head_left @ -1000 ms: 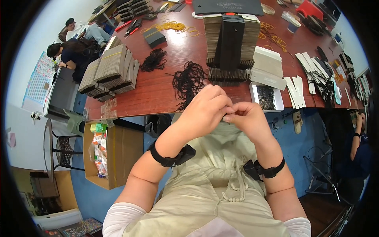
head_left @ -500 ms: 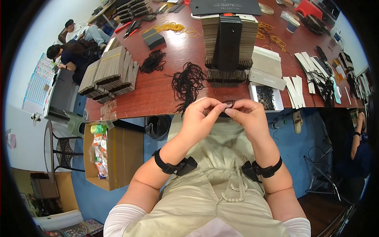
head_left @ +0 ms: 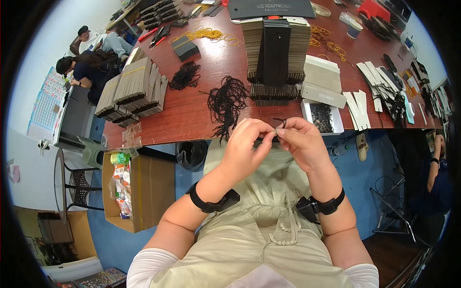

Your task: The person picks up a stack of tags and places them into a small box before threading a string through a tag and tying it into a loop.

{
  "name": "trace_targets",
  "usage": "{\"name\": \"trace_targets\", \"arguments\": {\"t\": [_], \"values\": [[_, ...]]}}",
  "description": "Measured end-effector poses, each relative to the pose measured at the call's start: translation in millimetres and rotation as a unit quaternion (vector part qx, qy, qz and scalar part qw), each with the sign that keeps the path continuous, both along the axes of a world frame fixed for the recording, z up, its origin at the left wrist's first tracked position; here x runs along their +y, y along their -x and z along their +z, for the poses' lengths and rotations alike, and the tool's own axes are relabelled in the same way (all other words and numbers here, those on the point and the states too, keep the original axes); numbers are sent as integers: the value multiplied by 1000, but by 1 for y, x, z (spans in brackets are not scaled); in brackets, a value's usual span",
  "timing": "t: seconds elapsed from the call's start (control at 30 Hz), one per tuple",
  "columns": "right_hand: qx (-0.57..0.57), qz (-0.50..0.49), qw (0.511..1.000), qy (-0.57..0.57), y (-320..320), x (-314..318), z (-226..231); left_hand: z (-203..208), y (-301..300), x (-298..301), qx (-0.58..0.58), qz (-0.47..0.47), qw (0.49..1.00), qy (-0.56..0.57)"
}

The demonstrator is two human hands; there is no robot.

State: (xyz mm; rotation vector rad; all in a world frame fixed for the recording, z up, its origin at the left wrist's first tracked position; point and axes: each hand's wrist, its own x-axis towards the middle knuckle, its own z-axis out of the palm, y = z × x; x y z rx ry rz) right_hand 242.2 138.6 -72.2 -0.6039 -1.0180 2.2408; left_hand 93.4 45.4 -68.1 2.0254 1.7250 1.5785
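Observation:
Above the table's near edge, my left hand (head_left: 248, 146) and my right hand (head_left: 301, 143) meet fingertip to fingertip, both closed in a pinch. A thin black cord (head_left: 280, 120) shows between them, looping up beside my right fingers; the rest of it is hidden. Just beyond my left hand lies a loose tangle of black cords (head_left: 225, 102). Further off stands a tall stack of grey-brown cards (head_left: 254, 50) with black hang tags (head_left: 277, 55) leaning on its front. Right of the stack, a white box (head_left: 340, 126) holds small black pieces.
Banded card stacks (head_left: 137, 84) stand at the table's left, near a smaller black cord bundle (head_left: 185, 75). Pale tags (head_left: 356, 110) lie to the right, yellow rubber bands (head_left: 206, 33) at the back. Under the left edge is an open carton (head_left: 153, 189). Other people sit left and right.
Both hands stay together at the same place, but the fingers have shifted. My left hand has turned slightly, and the cord's loop now stands out more above my right fingers.

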Motion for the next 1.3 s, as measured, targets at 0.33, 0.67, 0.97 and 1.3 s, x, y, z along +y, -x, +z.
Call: {"name": "trace_targets", "arguments": {"t": [0.33, 0.67, 0.97, 1.3], "values": [[14, 16, 999, -43, -2, 3, -5, 1, 1, -7, -158, -24, 980, 116], [-112, -275, 633, -715, 5, -13, 15, 6, -1, 2, 22, 4, 997, -76], [-44, -271, 661, -699, 3, -10, 17, 9, 2, -3, -435, -150, 869, 182], [10, -210, 905, -369, 3, -14, 7, 4, 0, 2, -513, -165, 827, 160]]}}
